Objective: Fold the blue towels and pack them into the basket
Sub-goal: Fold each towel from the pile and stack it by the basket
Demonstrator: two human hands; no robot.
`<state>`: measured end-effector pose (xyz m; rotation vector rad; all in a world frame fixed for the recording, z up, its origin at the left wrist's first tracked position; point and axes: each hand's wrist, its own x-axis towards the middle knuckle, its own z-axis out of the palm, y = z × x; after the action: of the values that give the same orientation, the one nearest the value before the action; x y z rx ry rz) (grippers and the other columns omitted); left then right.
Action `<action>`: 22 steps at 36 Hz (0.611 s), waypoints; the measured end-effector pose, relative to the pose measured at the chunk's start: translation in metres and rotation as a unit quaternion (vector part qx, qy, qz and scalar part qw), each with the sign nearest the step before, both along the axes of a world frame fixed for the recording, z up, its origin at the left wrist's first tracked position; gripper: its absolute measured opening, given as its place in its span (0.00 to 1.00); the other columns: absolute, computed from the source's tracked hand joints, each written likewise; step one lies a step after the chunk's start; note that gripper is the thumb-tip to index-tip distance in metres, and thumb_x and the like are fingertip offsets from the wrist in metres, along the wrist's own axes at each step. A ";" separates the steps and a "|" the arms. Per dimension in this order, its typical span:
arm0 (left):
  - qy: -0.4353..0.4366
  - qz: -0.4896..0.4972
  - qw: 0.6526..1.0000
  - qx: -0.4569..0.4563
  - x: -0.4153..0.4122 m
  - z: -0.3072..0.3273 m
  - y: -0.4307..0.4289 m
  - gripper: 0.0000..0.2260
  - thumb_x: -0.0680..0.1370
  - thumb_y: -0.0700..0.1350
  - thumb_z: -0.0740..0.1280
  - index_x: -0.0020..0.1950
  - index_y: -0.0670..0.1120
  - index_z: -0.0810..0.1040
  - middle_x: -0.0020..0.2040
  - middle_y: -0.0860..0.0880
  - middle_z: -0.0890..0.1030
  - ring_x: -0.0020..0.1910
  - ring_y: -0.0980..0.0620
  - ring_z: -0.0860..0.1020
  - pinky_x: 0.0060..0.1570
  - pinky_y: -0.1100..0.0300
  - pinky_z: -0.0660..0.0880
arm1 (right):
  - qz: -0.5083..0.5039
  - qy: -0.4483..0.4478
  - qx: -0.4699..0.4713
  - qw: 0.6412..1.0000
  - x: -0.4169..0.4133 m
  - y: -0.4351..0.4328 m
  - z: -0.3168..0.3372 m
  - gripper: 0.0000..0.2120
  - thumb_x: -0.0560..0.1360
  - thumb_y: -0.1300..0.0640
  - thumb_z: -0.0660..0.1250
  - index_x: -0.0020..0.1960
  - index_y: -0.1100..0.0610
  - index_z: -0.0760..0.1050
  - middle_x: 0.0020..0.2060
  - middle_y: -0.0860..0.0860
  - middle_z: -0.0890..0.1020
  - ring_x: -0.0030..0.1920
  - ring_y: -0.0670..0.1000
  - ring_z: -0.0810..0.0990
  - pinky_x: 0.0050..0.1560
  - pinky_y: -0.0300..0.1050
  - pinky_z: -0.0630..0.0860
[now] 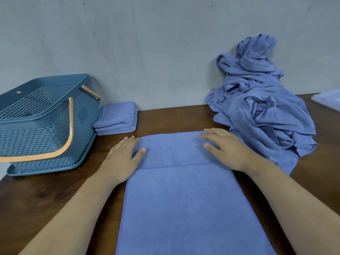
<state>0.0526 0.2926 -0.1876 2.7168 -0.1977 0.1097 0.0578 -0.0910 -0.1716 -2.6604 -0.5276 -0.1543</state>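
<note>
We see a towel (193, 208) lying flat on the bench (55, 196), running from the near edge away from us. Its far end is folded back over itself, so a hem crosses it from side to side. The left hand (123, 157) rests on the left corner of that fold, fingers straight, partly on cloth and partly on the bench. The right hand (226, 150) lies flat on the right corner. Each grip is wide and holds nothing; the palms only press on the cloth. Just beyond the right hand a pile (261, 107) of crumpled towels leans against the wall (147, 43), its near edge reaching the flat towel beside the right wrist. At far left stands the basket (42, 126), its orange handles (70, 126) hanging down. Just beside it, against the wall, lies a stack (117, 116) of folded towels. A clear packet (329, 99) shows at the right edge, mostly cut off.
</note>
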 end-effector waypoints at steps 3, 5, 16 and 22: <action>-0.071 -0.018 0.997 -0.027 -0.008 0.007 0.006 0.19 0.85 0.58 0.62 0.75 0.53 0.74 0.71 0.54 0.78 0.71 0.50 0.73 0.73 0.46 0.70 | 0.031 -0.016 0.045 0.998 -0.005 -0.010 0.011 0.10 0.83 0.56 0.67 0.58 0.42 0.83 0.53 0.39 0.82 0.55 0.44 0.77 0.58 0.47 0.75; -0.087 -0.050 0.993 -0.066 -0.014 0.015 0.012 0.08 0.84 0.53 0.67 0.62 0.59 0.79 0.56 0.61 0.81 0.56 0.56 0.78 0.60 0.52 0.77 | 0.038 0.039 0.054 0.997 -0.011 -0.018 0.015 0.14 0.82 0.60 0.68 0.51 0.40 0.83 0.45 0.39 0.82 0.46 0.45 0.78 0.49 0.43 0.76; 0.067 -0.123 0.990 -0.028 -0.031 0.032 0.024 0.06 0.77 0.49 0.77 0.48 0.58 0.81 0.45 0.60 0.80 0.39 0.59 0.76 0.40 0.67 0.74 | 0.022 0.165 0.001 0.986 -0.020 -0.029 0.026 0.08 0.75 0.53 0.74 0.48 0.41 0.80 0.41 0.43 0.83 0.35 0.41 0.78 0.38 0.34 0.75; 0.078 -0.088 0.992 0.042 -0.029 0.032 0.024 0.06 0.74 0.52 0.74 0.43 0.55 0.77 0.42 0.55 0.78 0.41 0.59 0.76 0.40 0.59 0.73 | 0.008 0.175 -0.052 0.983 -0.020 -0.029 0.026 0.04 0.72 0.50 0.72 0.43 0.41 0.78 0.34 0.44 0.80 0.32 0.41 0.75 0.34 0.37 0.72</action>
<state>0.0236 0.3163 -0.1551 2.7602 -0.4020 -0.1650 0.0377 -0.1199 -0.1453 -2.6980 -0.4517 0.3494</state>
